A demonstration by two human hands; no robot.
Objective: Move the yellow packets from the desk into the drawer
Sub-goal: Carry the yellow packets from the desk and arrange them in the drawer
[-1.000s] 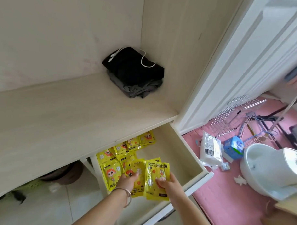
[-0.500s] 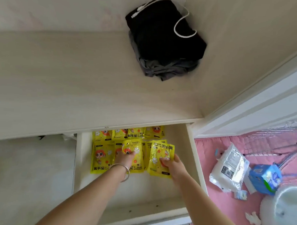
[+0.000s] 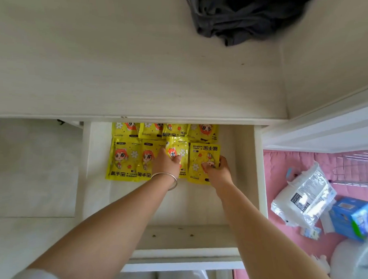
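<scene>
The white drawer (image 3: 258,173) stands pulled out under the pale wooden desk (image 3: 118,74). Several yellow packets with a cartoon figure lie in two rows at its back. My left hand (image 3: 166,163), with a silver bangle on the wrist, grips one yellow packet (image 3: 177,148) in the front row. My right hand (image 3: 216,168) holds the rightmost yellow packet (image 3: 203,158), which lies upside down beside it. Both packets rest flat on the drawer floor. The back row (image 3: 150,131) is partly hidden under the desk edge.
A dark bundle of clothes (image 3: 241,18) lies on the desk at the back right. On the pink floor mat (image 3: 278,167) to the right lie a white plastic bag (image 3: 304,195) and a blue box (image 3: 351,218). A white cabinet panel (image 3: 325,127) stands right of the drawer.
Both hands have carried their packets down into the drawer and laid them in the front row. My view has tilted down, over the drawer.
</scene>
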